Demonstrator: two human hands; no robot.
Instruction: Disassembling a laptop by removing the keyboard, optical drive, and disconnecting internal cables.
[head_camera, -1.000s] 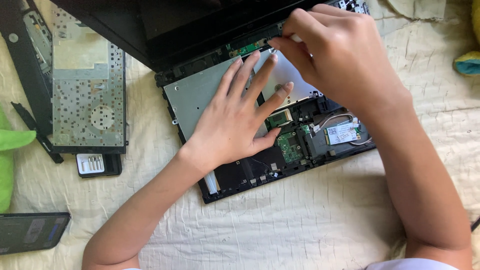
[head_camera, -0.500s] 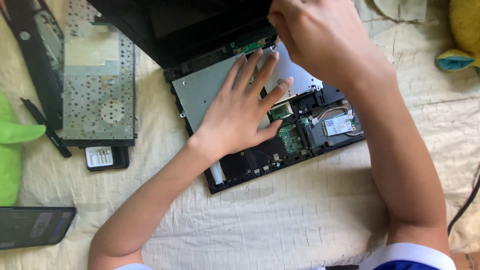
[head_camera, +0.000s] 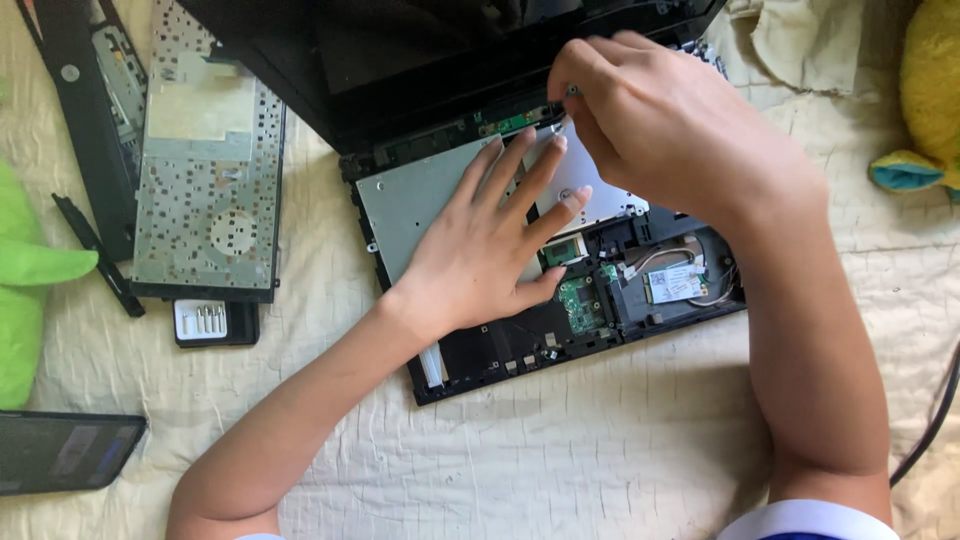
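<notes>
Laptop base (head_camera: 500, 350), opened, lies frame centre on cream cloth (head_camera: 560, 460). Your left hand (head_camera: 490, 250) flat, fingers spread, pressing metal plate (head_camera: 410, 200). At 1 o'clock, your right hand (head_camera: 660, 120) pinched closed near hinge; what it grips, cannot tell. Removed keyboard (head_camera: 205, 170) at 10 o'clock.

A home: quilted cream bedspread (head_camera: 560, 460) and plush toys (head_camera: 30, 290) around.

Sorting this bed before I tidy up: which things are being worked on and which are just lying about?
In use: opened laptop base, left hand flat on its metal plate, right hand pinching near the hinge.
Lying about: removed keyboard, bit case, phone, green toy.
</notes>
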